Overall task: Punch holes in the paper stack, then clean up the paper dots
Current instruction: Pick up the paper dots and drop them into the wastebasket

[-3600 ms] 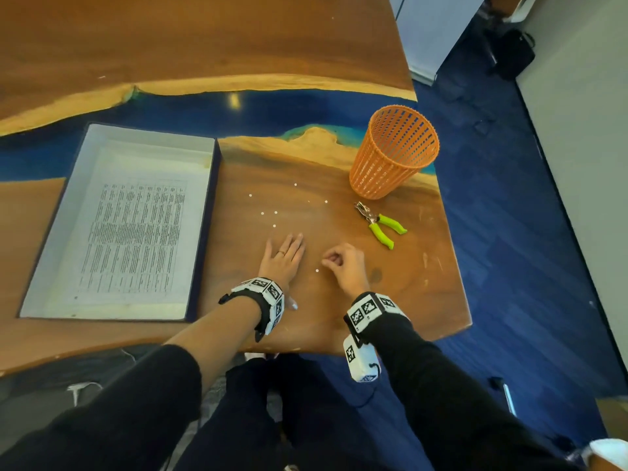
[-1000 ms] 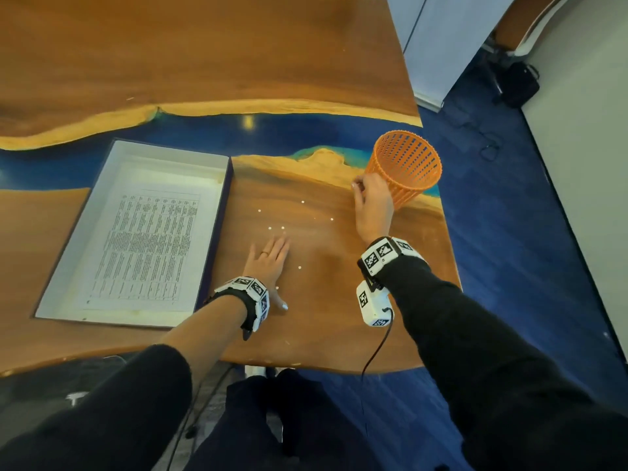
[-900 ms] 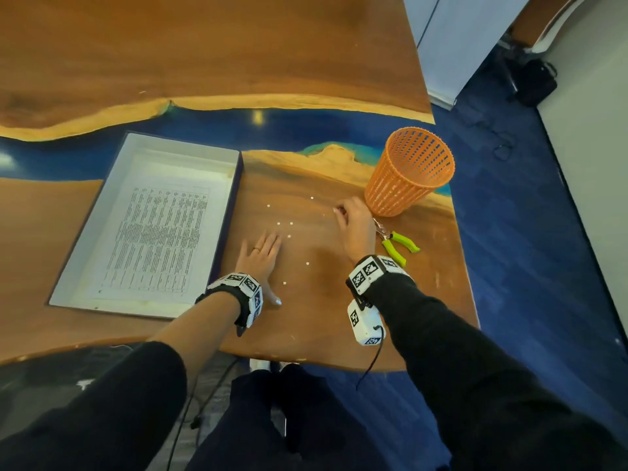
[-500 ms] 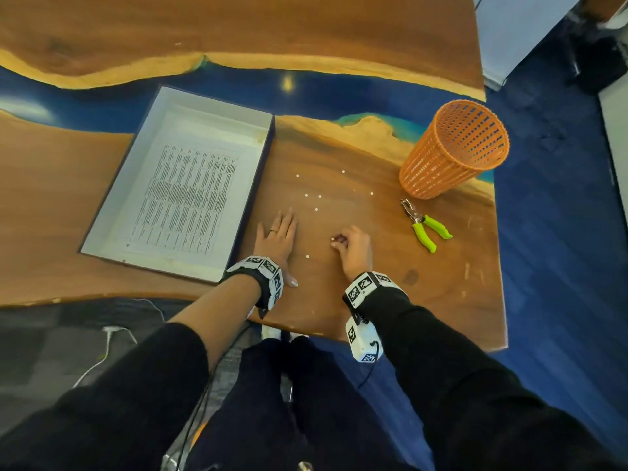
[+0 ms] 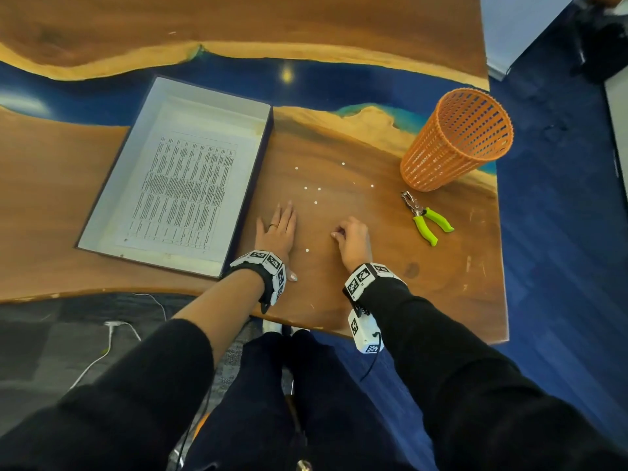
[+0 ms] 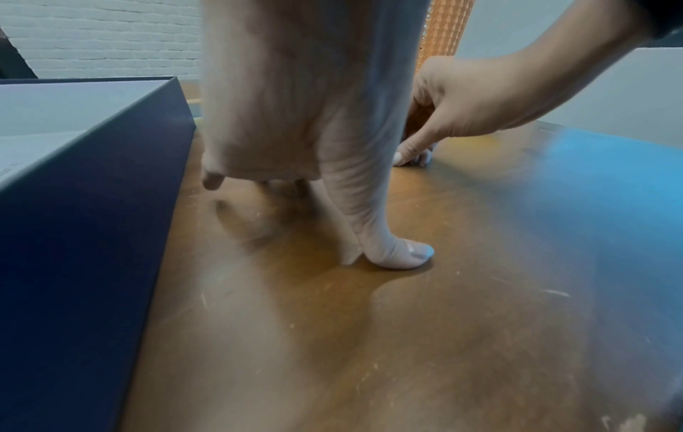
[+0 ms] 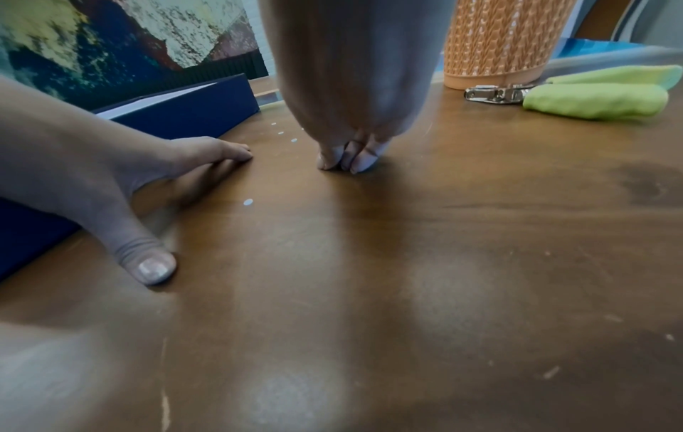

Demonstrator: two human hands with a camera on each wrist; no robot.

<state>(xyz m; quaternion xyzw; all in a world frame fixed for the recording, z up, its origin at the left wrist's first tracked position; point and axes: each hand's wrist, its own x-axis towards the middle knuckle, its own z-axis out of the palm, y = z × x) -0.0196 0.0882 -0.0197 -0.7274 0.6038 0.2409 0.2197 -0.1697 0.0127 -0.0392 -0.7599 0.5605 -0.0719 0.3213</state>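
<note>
Several white paper dots (image 5: 315,202) lie scattered on the wooden table (image 5: 390,266), one of them (image 5: 307,249) (image 7: 248,202) between my hands. My left hand (image 5: 277,229) (image 7: 92,175) rests flat on the table beside the box, fingers straight and thumb (image 6: 402,254) spread. My right hand (image 5: 350,239) (image 6: 412,159) stands on its fingertips (image 7: 349,159), which pinch together on a paper dot at the tabletop and hide most of it. The paper stack (image 5: 183,185) lies in a shallow box (image 5: 261,130) on the left. An orange mesh basket (image 5: 457,137) (image 7: 506,43) stands at the right.
A hole punch with green handles (image 5: 424,217) (image 7: 591,96) lies on the table between my right hand and the basket. The box's dark blue wall (image 6: 92,204) runs close along my left hand. The table's right edge (image 5: 503,266) drops to blue carpet.
My right hand came back from the basket's foot to the near table and pinched down there. My left hand has stayed flat. My head view shifted left.
</note>
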